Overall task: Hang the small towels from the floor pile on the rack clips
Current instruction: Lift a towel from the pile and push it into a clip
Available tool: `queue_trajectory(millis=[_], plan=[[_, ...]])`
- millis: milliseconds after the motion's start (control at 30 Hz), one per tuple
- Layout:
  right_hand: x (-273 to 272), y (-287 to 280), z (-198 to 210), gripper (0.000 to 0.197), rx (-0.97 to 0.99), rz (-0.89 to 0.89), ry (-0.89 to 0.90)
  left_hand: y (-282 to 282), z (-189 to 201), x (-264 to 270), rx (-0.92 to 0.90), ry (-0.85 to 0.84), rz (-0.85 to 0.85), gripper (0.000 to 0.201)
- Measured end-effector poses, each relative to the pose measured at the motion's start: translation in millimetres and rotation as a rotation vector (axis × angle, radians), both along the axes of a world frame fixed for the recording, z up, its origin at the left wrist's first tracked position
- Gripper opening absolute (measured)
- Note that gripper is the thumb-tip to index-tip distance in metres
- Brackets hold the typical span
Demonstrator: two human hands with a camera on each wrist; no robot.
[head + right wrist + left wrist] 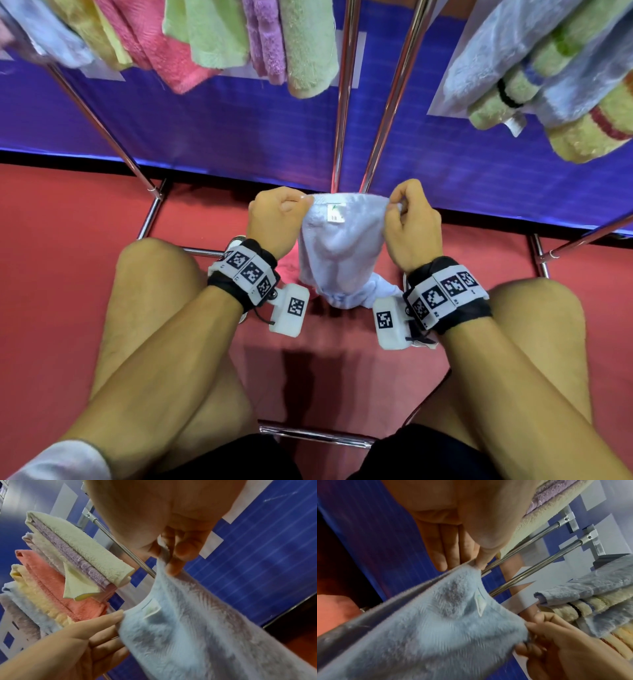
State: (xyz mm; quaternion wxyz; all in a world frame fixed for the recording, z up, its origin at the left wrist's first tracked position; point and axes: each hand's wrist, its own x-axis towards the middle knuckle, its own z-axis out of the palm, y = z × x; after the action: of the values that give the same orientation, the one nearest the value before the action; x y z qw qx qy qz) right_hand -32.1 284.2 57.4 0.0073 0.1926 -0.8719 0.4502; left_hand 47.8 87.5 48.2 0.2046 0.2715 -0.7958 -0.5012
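Note:
A pale blue small towel (337,246) (436,622) (197,622) with a white label hangs stretched between both hands, low in front of the rack poles. My left hand (274,219) (477,561) pinches its left top corner. My right hand (409,219) (171,555) pinches the right top corner between thumb and fingers. The towel's bottom end is bunched near the red floor (68,240). No clip shows in any view. The floor pile is hidden behind the towel.
Chrome rack poles (346,102) rise just beyond the hands, with base bars (150,219) on the floor. Hung towels (212,37), green, pink, purple and yellow, fill the upper left; more hung towels (548,75) are at the upper right. A blue wall panel (239,130) stands behind. Bare knees flank the hands.

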Motion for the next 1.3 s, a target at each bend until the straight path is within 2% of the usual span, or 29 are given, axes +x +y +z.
queue_trajectory(millis=[67, 133, 367, 467, 567, 667, 833, 1033, 1100, 1300], plan=[[3.8, -6.0, 0.2, 0.012, -0.086, -0.011, -0.039, 5.8, -1.4, -0.9, 0.026, 0.008, -0.022, 0.012], [9.4, -9.8, 0.6, 0.017, -0.115, 0.049, -0.091, 14.4, -3.5, -1.0, 0.129, 0.021, -0.072, 0.012], [20.9, -19.0, -0.8, 0.027, -0.059, 0.266, -0.089, 27.3, -1.6, -0.8, 0.245, 0.077, -0.185, 0.009], [17.6, -16.9, -1.6, 0.021, -0.023, 0.326, -0.043, 29.9, 3.6, 1.0, 0.344, 0.082, -0.169, 0.002], [14.1, -14.9, -2.5, 0.014, -0.041, 0.346, -0.017, 31.9, 8.5, 2.5, 0.482, 0.084, -0.228, 0.006], [14.2, -14.3, -3.1, 0.009, -0.063, 0.341, 0.09, 30.5, 10.5, 3.2, 0.539, 0.054, -0.309, 0.013], [10.8, -10.5, -4.6, 0.008, -0.1, 0.243, 0.139, 27.9, 10.6, 5.7, 0.53, 0.036, -0.436, 0.02], [9.3, -11.4, -8.1, 0.003, -0.082, 0.3, 0.187, 27.4, 4.0, 4.5, 0.511, 0.048, -0.4, 0.019], [8.6, -12.0, -10.2, 0.007, -0.073, 0.324, 0.205, 26.2, 4.2, 4.1, 0.522, 0.06, -0.381, 0.021], [7.8, -11.9, -11.1, 0.004, -0.059, 0.295, 0.231, 26.8, 3.0, 3.7, 0.536, 0.066, -0.413, 0.023]])
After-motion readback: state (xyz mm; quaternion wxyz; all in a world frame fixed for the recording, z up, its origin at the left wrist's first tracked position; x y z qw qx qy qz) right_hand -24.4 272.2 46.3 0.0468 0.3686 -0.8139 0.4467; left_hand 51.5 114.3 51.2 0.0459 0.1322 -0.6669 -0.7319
